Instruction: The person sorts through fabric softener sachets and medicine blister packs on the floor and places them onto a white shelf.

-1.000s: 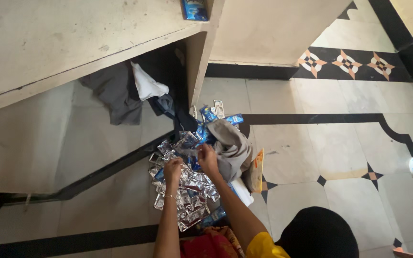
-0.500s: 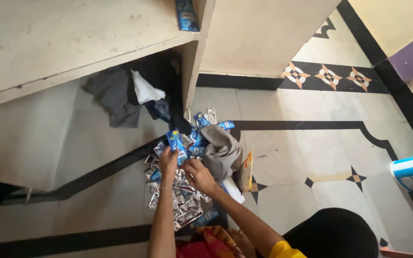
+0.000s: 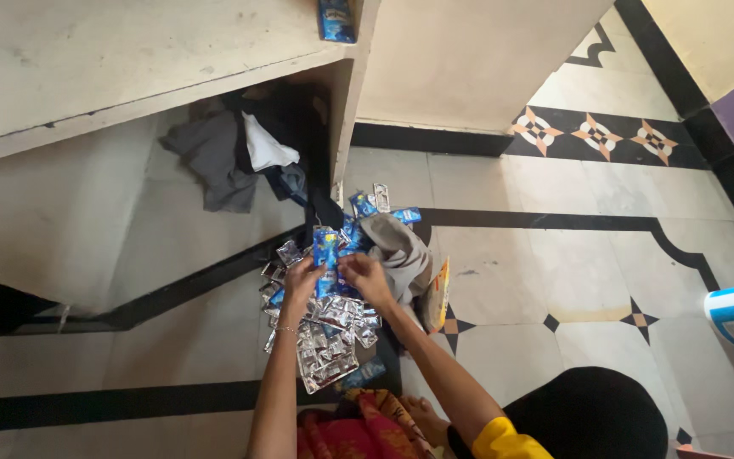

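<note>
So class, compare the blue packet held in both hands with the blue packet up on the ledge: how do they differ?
The held blue packet is gripped by the left hand and right hand above the silver sachet pile; the ledge packet lies untouched on the pale ledge. The held one shows whole; the ledge one is cut by the frame. Both are blue.

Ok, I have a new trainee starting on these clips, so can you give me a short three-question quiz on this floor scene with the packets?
1. True or false: both hands, the left hand and the right hand, are on the blue packet.
2. What lies on the floor right beneath the hands?
A. a pile of silver foil packets
B. a stack of plates
C. a coil of rope
3. Fill in: the grey cloth lies on the ______ hand's side of the pile of silver foil packets.

Key: 1 true; 2 A; 3 right.
</note>
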